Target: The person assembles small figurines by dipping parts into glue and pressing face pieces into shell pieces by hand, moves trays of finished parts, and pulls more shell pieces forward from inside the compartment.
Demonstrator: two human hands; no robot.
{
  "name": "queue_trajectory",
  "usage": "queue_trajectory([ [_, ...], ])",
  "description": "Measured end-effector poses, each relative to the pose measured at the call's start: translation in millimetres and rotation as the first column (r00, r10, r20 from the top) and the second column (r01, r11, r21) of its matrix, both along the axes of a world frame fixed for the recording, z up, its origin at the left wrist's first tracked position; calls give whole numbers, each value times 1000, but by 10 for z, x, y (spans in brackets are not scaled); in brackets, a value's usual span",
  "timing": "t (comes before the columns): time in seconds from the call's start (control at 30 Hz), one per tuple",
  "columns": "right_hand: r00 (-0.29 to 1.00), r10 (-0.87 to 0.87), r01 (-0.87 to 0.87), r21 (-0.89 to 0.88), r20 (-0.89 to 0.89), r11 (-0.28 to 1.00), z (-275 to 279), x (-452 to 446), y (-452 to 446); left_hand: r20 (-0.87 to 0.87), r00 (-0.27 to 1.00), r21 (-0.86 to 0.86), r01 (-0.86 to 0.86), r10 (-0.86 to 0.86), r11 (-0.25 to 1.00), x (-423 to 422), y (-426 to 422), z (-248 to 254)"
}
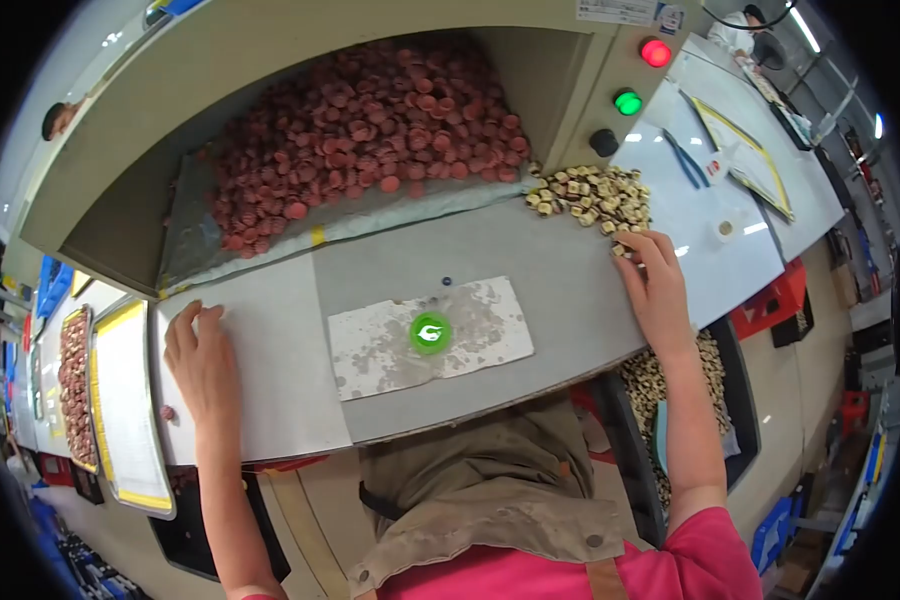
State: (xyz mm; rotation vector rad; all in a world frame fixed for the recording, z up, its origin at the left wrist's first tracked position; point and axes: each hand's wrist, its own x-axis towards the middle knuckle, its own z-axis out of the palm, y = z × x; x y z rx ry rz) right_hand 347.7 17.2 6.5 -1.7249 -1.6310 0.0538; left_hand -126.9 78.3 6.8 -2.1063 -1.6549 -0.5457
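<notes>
My right hand is at the front edge of a heap of small cream-and-dark blocky pieces. Its thumb and fingertips pinch one such piece. My left hand rests on the white left part of the worktop, fingers loosely bent and apart, with nothing visible in it. Between my hands lies a stained white board. A glowing green disc with a bright white centre sits on the board. A small dark bead-like piece is just behind it.
Many dark-red round caps fill the hooded bay at the back. One reddish piece lies beside my left wrist. Yellow-edged trays stand left. Blue-handled pliers lie right. A black bin of cream pieces sits below my right arm.
</notes>
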Motion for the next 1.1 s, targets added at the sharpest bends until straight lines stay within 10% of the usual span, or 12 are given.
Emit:
queue_trajectory([
  [0.27, 996, 47, -51, 52, 74, 997, -65, -6, 3, 341, 833, -33, 474, -435, 880, 1226, 721, 93],
  [0.77, 925, 307, -317, 6, 225, 949, 55, -105, 18, 625, 718, -91, 455, -305, 886, 1317, 782, 13],
  [0.87, 920, 379, -373, -70, 99, 925, 80, -194, 38, 967, 225, -233, 591, 119, 772, 1180, 381, 217],
  [1.1, 912, 378, -410, -298, -161, 862, 185, -442, 106, 888, -265, -75, 723, 376, 687, 987, -372, 125],
])
